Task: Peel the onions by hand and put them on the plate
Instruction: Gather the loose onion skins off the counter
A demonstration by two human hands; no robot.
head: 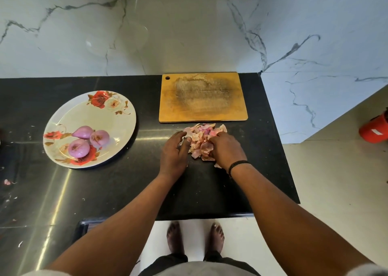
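Head view, plate: the flowered plate (pixel 90 128) sits at nine o'clock on the black counter (pixel 105 191), well apart from the hands.
Onions: three peeled onions (pixel 89 138) lie together on the plate's near half, touching one another.
Skins: a heap of onion skins (pixel 202 138) lies at twelve o'clock, just below the wooden cutting board (pixel 202 97).
Left hand: the left hand (pixel 174 152) rests at the heap's left edge, fingers loosely bent, touching skins; no firm hold shows.
Right hand: the right hand (pixel 225 147) curls into the heap, gripping skins.
Progress: peeling looks finished; no unpeeled onion shows, though the heap could hide one. Gathering the skins seems all that is left.
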